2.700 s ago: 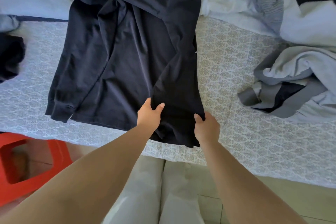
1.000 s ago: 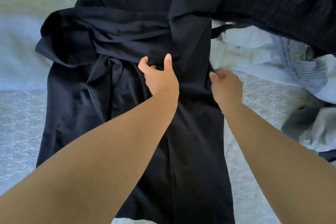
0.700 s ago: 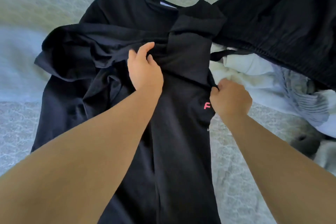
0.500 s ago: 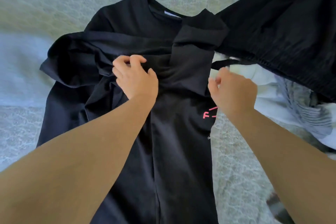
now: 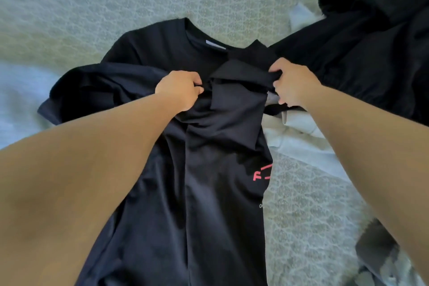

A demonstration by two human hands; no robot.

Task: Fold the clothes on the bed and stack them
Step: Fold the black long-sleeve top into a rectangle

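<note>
A black T-shirt [image 5: 216, 169] lies on the bed [image 5: 116, 2], from the centre of the frame down to the lower edge, with its collar toward the top. The left hand [image 5: 178, 90] has its fingers closed around a bunch of the shirt's cloth in the centre. The right hand [image 5: 292, 83], just right of centre, grips a folded sleeve part of the same shirt. At the upper right another black garment [image 5: 371, 53] lies touching the shirt. A white garment [image 5: 299, 137] lies under the right forearm.
</note>
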